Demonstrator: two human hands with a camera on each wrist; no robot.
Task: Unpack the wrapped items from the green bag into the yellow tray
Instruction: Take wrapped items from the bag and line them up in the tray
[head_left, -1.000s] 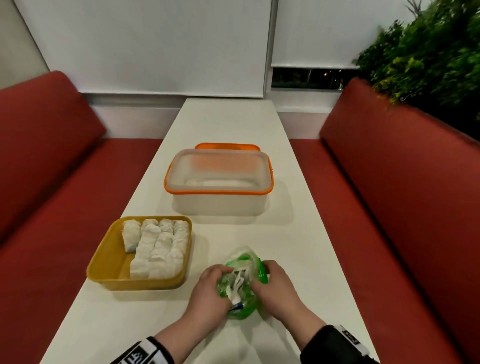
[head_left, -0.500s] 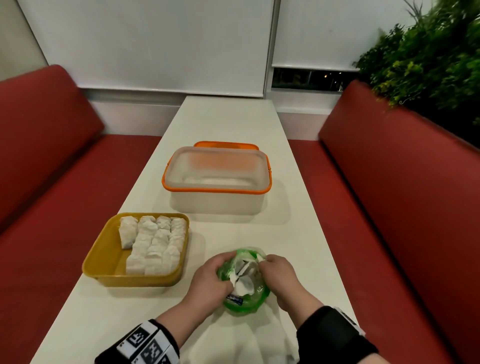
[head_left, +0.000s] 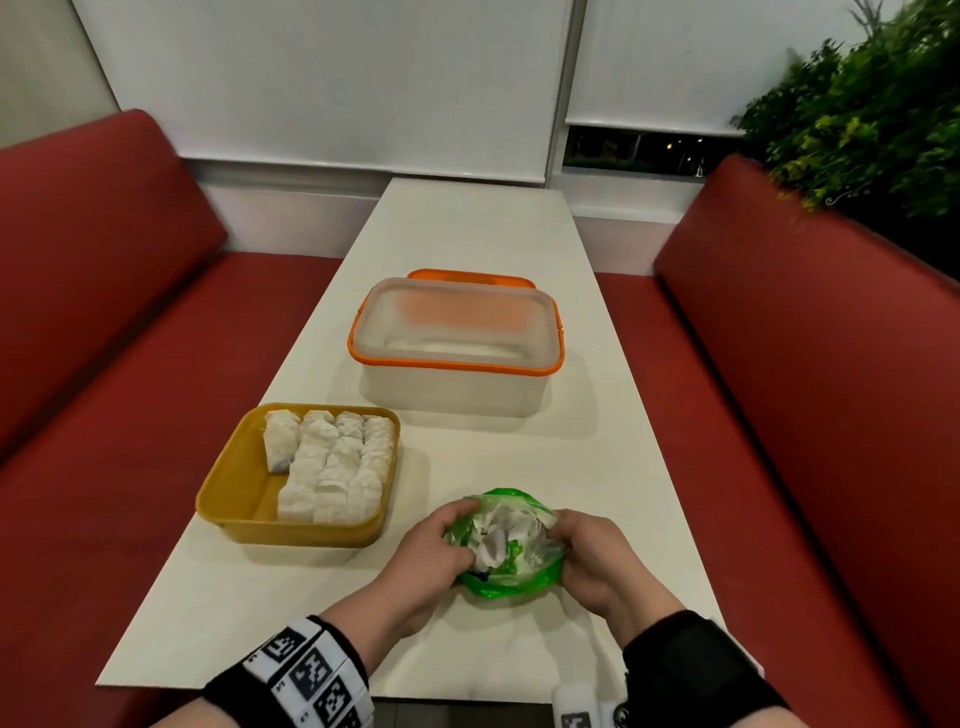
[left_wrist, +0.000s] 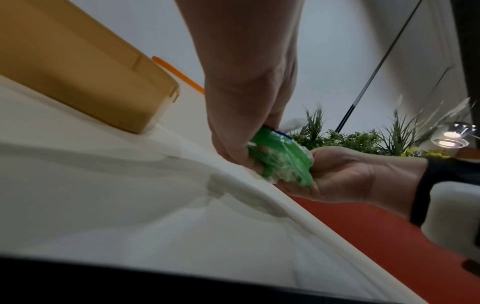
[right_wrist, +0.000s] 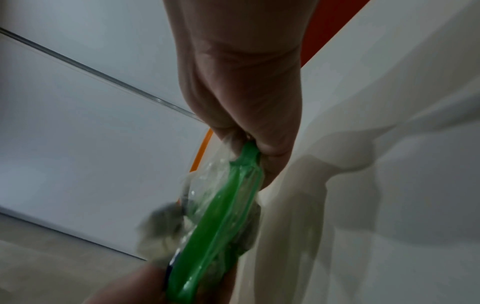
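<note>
The green bag (head_left: 511, 577) sits on the white table near its front edge, its mouth spread and white wrapped items (head_left: 498, 530) showing inside. My left hand (head_left: 441, 545) grips the bag's left side and my right hand (head_left: 582, 551) grips its right side. The left wrist view has the green bag (left_wrist: 280, 160) squeezed between both hands; the right wrist view has its green rim (right_wrist: 228, 207) pinched under my right hand (right_wrist: 249, 133). The yellow tray (head_left: 234, 499) lies to the left, holding several white wrapped items (head_left: 337, 462) in rows.
A translucent box with an orange rim (head_left: 457, 343) stands behind the bag in the table's middle, an orange lid (head_left: 467, 275) behind it. Red bench seats (head_left: 104, 415) run along both sides. A green plant (head_left: 872, 119) rises at the back right.
Both hands have pulled the bag's mouth wider, so more of the white items inside shows. The bag stays in the same spot on the table.
</note>
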